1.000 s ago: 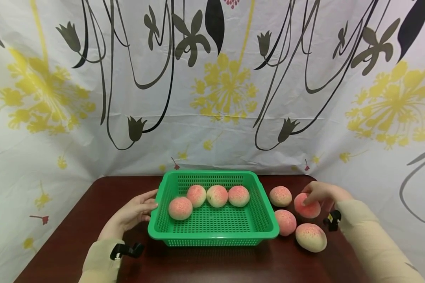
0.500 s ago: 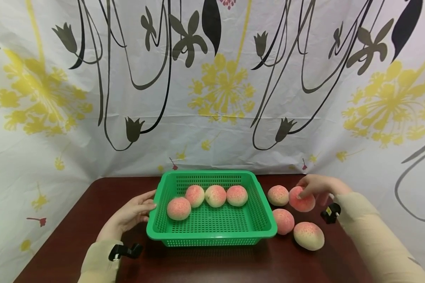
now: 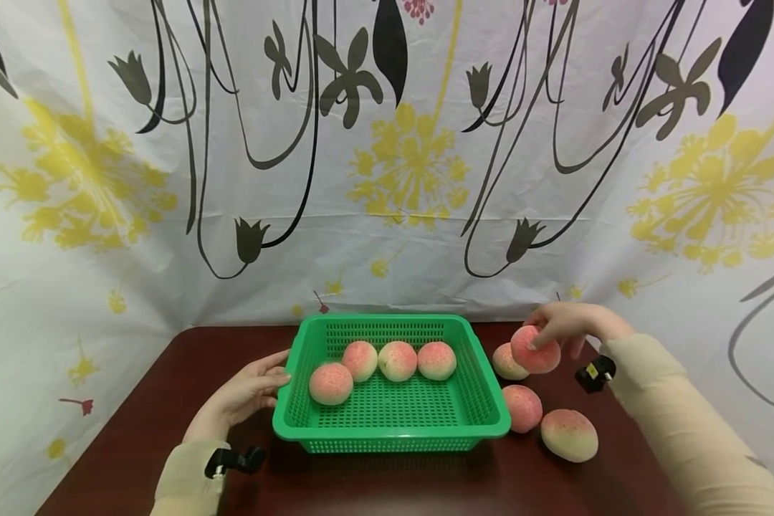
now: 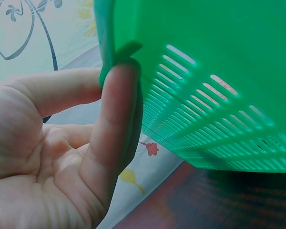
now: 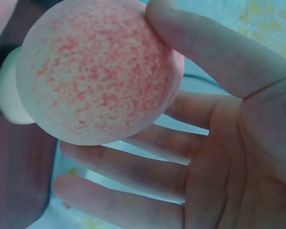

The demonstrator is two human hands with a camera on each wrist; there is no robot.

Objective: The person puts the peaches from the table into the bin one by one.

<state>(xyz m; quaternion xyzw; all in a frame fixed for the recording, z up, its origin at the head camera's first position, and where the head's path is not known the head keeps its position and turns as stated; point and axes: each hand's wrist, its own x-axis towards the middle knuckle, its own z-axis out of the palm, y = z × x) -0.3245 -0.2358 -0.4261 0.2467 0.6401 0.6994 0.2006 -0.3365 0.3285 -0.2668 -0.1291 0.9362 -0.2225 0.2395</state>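
Observation:
My right hand (image 3: pixel 570 326) holds a pink-speckled peach (image 3: pixel 534 351) between thumb and fingers, and the same peach (image 5: pixel 102 71) fills much of the right wrist view. In the head view it overlaps another peach (image 3: pixel 507 363) lying behind it. A green plastic basket (image 3: pixel 392 431) with slotted walls stands mid-table, several peaches inside along its back and left. At its left edge my left hand (image 3: pixel 251 390) pinches the rim; the left wrist view shows thumb and fingers on either side of the rim (image 4: pixel 106 47).
Right of the basket lie a pink peach (image 3: pixel 522 408), close to the basket wall, and a paler peach (image 3: pixel 570 435) nearer the front. The dark red table (image 3: pixel 387 487) meets a white patterned cloth (image 3: pixel 387 272) at the back and sides.
The right hand has raised the peach and carried it left toward the basket, now in front of the back peach. The left hand keeps its hold on the rim.

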